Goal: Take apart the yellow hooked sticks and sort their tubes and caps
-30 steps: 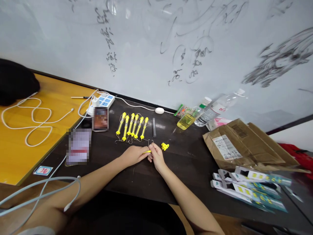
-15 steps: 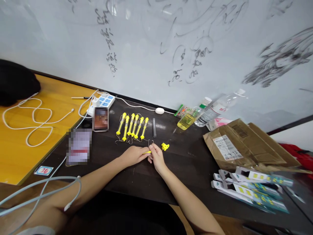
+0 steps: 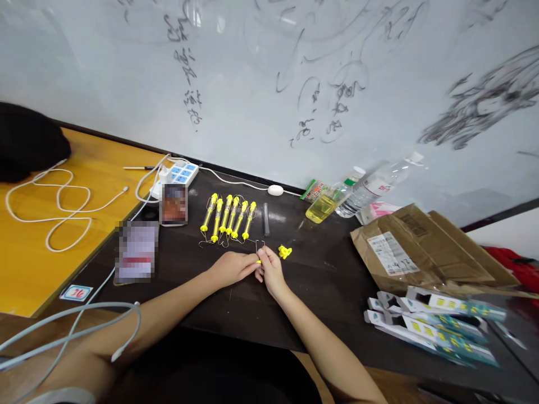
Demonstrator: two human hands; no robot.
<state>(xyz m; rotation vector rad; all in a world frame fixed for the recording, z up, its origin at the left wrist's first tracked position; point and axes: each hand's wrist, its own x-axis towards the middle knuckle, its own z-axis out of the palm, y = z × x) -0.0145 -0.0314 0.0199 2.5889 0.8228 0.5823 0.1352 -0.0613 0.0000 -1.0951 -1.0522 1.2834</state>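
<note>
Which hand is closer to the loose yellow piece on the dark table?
Right. The right hand sits just below-left of the loose yellow piece, not touching; the left hand is farther left. Both pinch a small yellow part between them.

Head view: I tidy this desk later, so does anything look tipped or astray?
Two bottles, the yellow-liquid bottle and clear bottle, lie tipped by the wall. A loose yellow piece sits apart from the row of yellow-capped tubes.
</note>
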